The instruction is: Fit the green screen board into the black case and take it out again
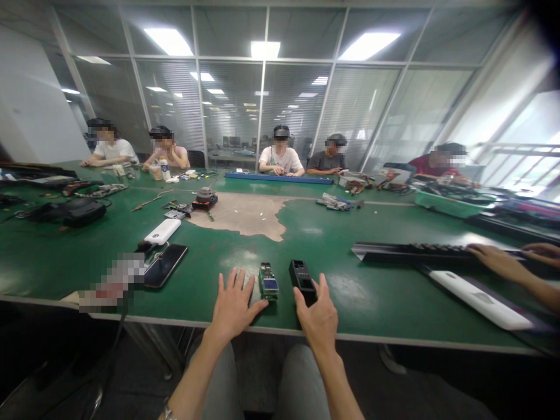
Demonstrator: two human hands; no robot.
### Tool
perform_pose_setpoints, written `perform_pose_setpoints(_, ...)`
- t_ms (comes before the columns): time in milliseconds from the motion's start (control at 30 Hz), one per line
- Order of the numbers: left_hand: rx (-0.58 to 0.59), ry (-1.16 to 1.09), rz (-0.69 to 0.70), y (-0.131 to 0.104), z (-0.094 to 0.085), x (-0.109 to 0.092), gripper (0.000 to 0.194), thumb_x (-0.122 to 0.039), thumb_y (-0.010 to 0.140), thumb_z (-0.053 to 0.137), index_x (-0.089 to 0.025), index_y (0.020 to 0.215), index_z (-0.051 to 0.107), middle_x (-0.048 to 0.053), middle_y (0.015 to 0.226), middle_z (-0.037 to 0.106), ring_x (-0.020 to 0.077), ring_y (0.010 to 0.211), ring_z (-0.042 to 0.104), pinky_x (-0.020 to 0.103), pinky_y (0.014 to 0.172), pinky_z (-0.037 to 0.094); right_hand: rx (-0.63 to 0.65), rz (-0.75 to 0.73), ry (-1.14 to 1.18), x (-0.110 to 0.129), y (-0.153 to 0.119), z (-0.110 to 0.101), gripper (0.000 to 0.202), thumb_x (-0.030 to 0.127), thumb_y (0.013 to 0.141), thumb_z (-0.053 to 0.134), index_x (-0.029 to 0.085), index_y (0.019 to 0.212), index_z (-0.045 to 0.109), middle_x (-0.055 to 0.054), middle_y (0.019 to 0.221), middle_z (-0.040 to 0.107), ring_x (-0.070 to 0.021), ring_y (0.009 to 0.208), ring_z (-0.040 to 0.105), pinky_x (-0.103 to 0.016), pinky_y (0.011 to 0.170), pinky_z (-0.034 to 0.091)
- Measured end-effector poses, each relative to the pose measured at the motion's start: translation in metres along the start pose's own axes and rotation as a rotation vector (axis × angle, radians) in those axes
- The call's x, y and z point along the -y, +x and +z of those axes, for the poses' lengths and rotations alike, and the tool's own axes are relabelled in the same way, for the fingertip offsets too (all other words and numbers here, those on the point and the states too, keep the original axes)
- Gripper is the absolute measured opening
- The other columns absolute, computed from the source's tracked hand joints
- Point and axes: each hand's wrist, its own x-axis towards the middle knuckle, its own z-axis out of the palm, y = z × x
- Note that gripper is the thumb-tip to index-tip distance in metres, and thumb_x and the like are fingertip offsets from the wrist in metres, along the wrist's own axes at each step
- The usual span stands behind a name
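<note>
Head view: my left hand (234, 303) spread wide, empty, left of circuit board (269, 284) at near edge; my right hand (319, 318) half-closed round black case (300, 271), probably steadying it.

This looks like an office room used as an electronics workshop. Glass partitions (231, 111) and ceiling light panels (168, 42) surround a long green surface (210, 262) strewn with circuit boards (268, 286).

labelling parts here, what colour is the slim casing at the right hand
The casing is black, best seen in the head view.
</note>
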Motion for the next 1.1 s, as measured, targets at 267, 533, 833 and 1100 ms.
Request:
perform_pose_setpoints(267,-0.023,0.002,0.015,-0.002,0.001,0.002,0.08,-0.075,0.088,0.027,-0.021,0.146,0.038,0.011,0.155,0.033,0.036,0.145,0.017,0.061,0.116,0.01,-0.002,0.029,0.263,0.05,0.004,-0.014,0.084,0.054,0.081,0.06,0.014,0.148,0.03,-0.013,0.114,0.07,-0.0257,0.107,0.065,-0.038,0.094,0.046)
perform_pose_setpoints(533,-0.026,0.009,0.011,-0.003,-0.002,0.002,0.091,-0.077,0.084,0.032,-0.014,0.15,0.029,0.016,0.155,0.03,0.0362,0.145,0.018,0.061,0.116,0.011,0.111,-0.017,0.117,0.092,-0.005,-0.004,0.081,0.051,0.085,0.055,0.012,0.15,0.025,-0.014,0.112,0.07,-0.0289,0.101,0.067,-0.038,0.082,0.049)
perform_pose_setpoints(833,-0.007,-0.01,0.016,-0.004,0.0,0.005,0.092,-0.068,0.084,0.039,-0.009,0.152,0.019,0.016,0.158,0.023,0.0345,0.146,0.013,0.058,0.117,0.009,0.184,-0.054,-0.124,0.101,-0.016,0.002,0.079,0.048,0.09,0.05,0.012,0.152,0.018,-0.015,0.103,0.07,-0.0289,0.094,0.067,-0.036,0.078,0.048)
perform_pose_setpoints(1100,0.014,-0.018,0.014,-0.003,0.001,0.007,0.089,-0.064,0.083,0.042,-0.01,0.151,0.022,0.015,0.158,0.021,0.0338,0.147,0.011,0.057,0.117,0.008,0.172,-0.079,-0.155,0.088,-0.028,0.009,0.077,0.046,0.091,0.049,0.01,0.152,0.017,-0.016,0.102,0.069,-0.0283,0.092,0.067,-0.036,0.077,0.049)
